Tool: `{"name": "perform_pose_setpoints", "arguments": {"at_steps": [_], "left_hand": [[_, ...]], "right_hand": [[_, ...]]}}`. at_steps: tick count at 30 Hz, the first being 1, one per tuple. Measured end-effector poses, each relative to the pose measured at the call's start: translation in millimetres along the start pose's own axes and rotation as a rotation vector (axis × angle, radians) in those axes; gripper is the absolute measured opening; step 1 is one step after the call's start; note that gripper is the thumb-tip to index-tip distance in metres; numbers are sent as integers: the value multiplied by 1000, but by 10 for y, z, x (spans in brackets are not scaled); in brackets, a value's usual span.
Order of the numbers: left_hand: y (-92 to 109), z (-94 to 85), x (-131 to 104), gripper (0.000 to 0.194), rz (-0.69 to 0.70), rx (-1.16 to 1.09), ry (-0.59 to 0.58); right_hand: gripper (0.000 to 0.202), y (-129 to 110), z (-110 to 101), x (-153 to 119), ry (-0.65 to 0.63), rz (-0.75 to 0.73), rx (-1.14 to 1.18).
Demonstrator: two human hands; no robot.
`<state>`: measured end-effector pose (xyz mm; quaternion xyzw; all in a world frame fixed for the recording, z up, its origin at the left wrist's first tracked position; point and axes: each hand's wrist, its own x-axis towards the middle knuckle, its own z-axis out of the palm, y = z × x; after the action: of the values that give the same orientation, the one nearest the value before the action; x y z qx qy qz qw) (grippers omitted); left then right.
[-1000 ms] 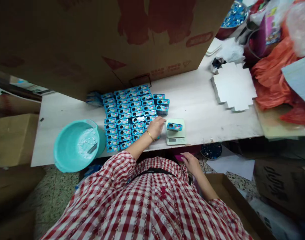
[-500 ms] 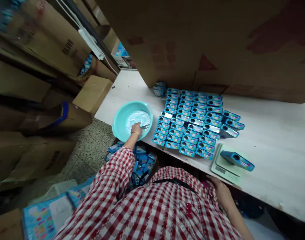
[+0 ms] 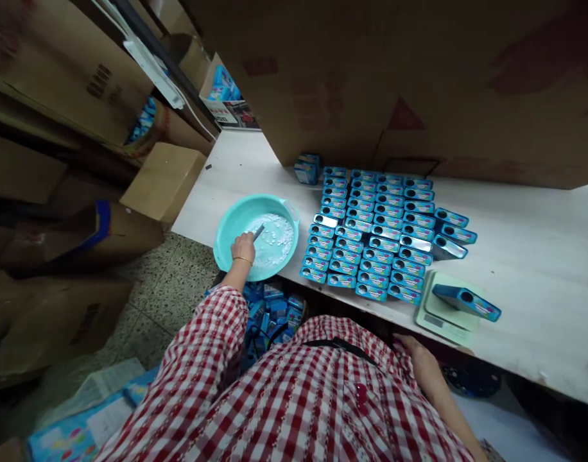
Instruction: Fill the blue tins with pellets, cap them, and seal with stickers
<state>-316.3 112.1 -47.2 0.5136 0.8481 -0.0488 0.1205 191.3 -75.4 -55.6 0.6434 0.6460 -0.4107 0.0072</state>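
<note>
White tabletop (image 3: 525,276) with big printed cardboard (image 3: 371,96) along the back, stretching well right of the pale green scale (image 3: 425,316). Round turquoise plastic basin (image 3: 230,224) pokes over the front edge; left hand (image 3: 243,248) is inside, fingers closed round a grey tool (image 3: 259,232) by white bits (image 3: 280,240). Slim shiny blue boxes (image 3: 389,221) sit in tight rows. Right hand (image 3: 416,356) is by the edge, can't tell its grip.

From here I see a white table (image 3: 525,269) carrying a turquoise basin (image 3: 230,226) at its left front, close rows of blue tins (image 3: 389,210), a pale green scale (image 3: 447,323) beside them, and, along the back, a large carton (image 3: 371,83) with a small blue stack (image 3: 307,170) near its foot.
</note>
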Motion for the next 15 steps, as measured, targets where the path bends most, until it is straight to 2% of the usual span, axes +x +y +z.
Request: {"name": "perform_pose_setpoints", "arguments": {"at_steps": [2,3,4,5,6,7,9,11,13,15], "left_hand": [[-56,-158,-18,16,-81,-190,88],[-19,-213,-60,10,-113,-296,127],[74,-248,-134,6,-133,-429,158],[224,-263,-248,7,-131,-555,161],[425,-264,-406,12,-130,-770,157],[663,-256,-609,17,-106,-1042,112],[1186,-243,-1122,26,-87,-1444,-122],[1672,-257,-1676,30,-82,-1643,-399],[2063,-291,-2127,31,-79,-1725,-561],[2340,-330,-2371,29,-20,-1719,-644]], "right_hand": [[38,-227,-75,115,34,-71,-12],[37,-394,-128,161,63,-104,-9],[35,-592,-189,195,78,-158,21],[33,-810,-251,221,94,-209,77],[32,-1035,-309,246,106,-258,141],[32,-1252,-357,275,92,-309,214],[42,-1600,-412,347,74,-364,383],[52,-1780,-421,394,111,-355,495],[43,-1782,-432,355,250,-274,538],[33,-1611,-507,232,374,-207,529]]}}
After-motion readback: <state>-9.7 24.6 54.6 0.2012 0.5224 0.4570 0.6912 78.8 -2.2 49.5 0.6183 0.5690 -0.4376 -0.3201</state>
